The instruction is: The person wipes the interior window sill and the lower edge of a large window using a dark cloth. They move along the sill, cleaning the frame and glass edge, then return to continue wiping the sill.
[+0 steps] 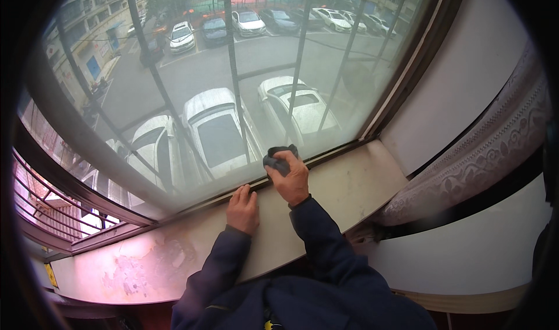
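Note:
My right hand (pixel 290 178) grips a bunched dark grey cloth (pixel 279 159) between thumb and fingers, against the lower part of a window pane (pixel 270 68). The pane looks hazy, and bars and parked cars show through it. To the left, my left hand (pixel 243 210) rests palm down on the pale windowsill (pixel 340 186), its fingertips at the dark lower window frame (pixel 218 197). Nothing shows in that hand.
A patterned lace curtain (pixel 471 155) hangs at the right beside a white wall (pixel 463 63). Stained, flaking paint (pixel 135 264) covers the sill's left part. A barred window section (pixel 52 203) stands at far left.

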Action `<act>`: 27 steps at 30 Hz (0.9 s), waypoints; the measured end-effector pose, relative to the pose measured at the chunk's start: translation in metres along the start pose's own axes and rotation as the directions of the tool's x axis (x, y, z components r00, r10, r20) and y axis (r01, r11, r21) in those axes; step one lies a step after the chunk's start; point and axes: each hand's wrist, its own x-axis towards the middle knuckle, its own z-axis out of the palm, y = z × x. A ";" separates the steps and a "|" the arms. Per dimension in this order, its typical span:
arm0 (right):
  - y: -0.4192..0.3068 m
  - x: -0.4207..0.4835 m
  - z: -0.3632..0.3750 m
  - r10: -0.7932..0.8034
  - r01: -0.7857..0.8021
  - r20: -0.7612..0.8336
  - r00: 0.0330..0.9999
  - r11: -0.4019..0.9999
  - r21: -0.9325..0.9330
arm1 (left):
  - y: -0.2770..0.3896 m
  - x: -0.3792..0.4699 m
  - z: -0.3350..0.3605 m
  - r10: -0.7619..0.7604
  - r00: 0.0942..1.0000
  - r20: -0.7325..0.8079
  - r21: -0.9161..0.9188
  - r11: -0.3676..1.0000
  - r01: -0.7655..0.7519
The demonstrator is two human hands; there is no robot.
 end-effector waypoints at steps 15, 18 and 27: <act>0.039 -0.016 0.011 0.022 -0.019 0.037 0.999 0.996 -0.084 | 0.003 -0.002 0.003 -0.012 1.000 -0.021 0.016 1.000 0.012; 0.057 -0.027 0.013 0.058 -0.055 0.043 0.997 0.996 -0.072 | 0.004 -0.001 0.004 -0.006 1.000 -0.017 0.031 1.000 0.006; -0.009 0.025 -0.018 -0.038 0.051 -0.080 0.996 0.985 0.164 | 0.006 0.000 0.002 0.001 1.000 -0.018 0.024 1.000 0.000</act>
